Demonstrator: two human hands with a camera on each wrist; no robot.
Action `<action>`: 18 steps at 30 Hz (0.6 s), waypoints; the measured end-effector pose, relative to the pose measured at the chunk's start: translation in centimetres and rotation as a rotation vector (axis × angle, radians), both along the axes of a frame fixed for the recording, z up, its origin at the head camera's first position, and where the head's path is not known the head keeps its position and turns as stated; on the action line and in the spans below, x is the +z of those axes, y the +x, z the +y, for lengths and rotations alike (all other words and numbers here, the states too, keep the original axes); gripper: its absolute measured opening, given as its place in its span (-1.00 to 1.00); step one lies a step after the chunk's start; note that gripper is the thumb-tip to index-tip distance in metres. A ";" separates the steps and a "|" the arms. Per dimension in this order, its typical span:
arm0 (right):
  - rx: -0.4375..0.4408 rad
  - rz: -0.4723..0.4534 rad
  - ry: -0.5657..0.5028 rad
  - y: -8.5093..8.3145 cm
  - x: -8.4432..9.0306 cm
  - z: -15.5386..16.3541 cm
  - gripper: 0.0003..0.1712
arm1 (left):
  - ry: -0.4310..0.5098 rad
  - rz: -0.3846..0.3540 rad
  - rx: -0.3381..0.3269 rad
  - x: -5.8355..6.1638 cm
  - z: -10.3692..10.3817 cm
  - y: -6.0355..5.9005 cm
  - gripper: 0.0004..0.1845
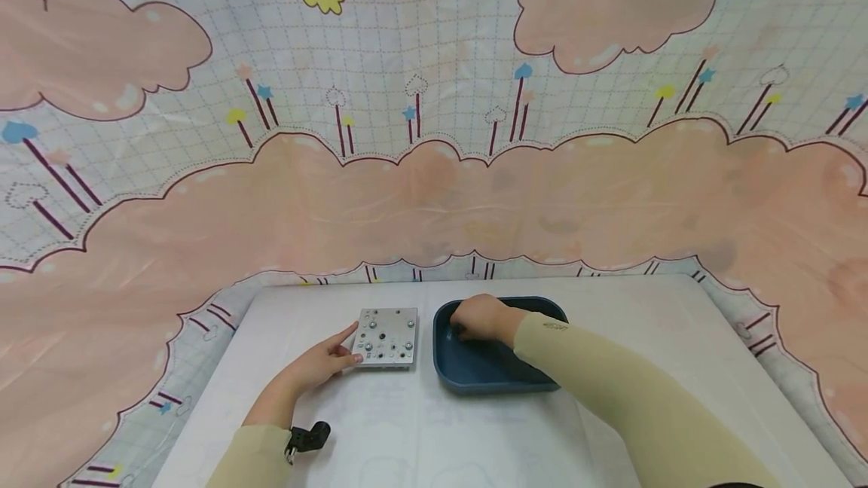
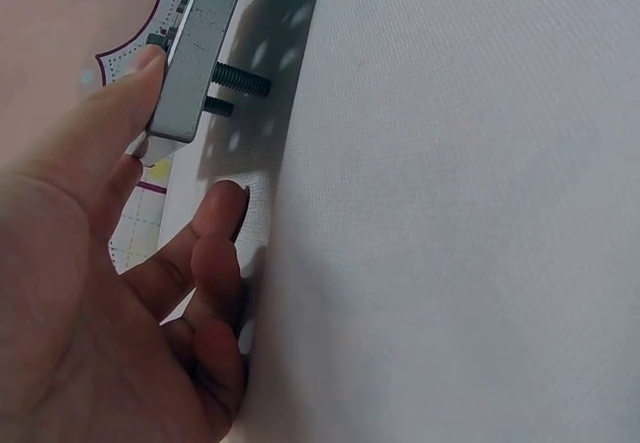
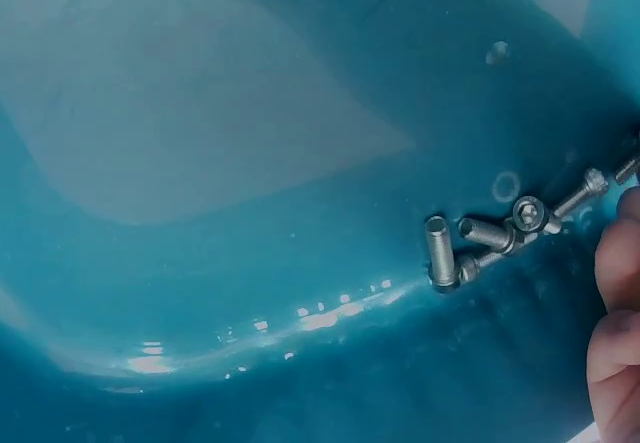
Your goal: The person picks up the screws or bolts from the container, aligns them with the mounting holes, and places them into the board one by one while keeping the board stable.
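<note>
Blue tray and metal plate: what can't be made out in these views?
- Head view: the right hand covers the screws in the blue tray; its grip is hidden.
- Right wrist view: only fingertips show at the edge beside the screws.
- Left wrist view: the metal plate is edge-on, cut off at the top; the left hand touches it.

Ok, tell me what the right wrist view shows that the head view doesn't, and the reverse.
Only the right wrist view shows the small silver metal screws lying in a cluster inside the tray, next to fingertips. Only the head view shows the square grey metal plate with holes, the left hand touching its edge, and the white table. Both show the dark blue plastic tray and the right hand reaching into it.
</note>
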State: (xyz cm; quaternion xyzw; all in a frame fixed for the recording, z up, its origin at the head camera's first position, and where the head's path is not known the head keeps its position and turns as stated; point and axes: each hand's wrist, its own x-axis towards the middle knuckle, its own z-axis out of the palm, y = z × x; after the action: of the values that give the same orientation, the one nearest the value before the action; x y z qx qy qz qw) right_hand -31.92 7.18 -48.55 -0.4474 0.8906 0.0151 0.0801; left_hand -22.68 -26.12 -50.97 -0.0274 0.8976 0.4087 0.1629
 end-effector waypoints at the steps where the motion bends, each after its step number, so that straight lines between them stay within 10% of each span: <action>1: 0.000 -0.002 0.001 0.0 0.0 0.0 -0.88 | 0.000 0.001 0.000 0.0 0.0 0.0 -0.13; 18: 0.001 -0.052 0.010 -0.1 0.0 -0.3 -0.92 | 0.012 -0.022 -0.004 -0.2 -0.2 -0.1 -0.08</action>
State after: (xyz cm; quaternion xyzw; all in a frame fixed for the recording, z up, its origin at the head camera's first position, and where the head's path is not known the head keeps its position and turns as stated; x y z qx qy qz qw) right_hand -32.02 6.88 -48.54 -0.4477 0.8879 0.0079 0.1054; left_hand -22.83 -26.36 -51.15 -0.0289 0.8934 0.4133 0.1736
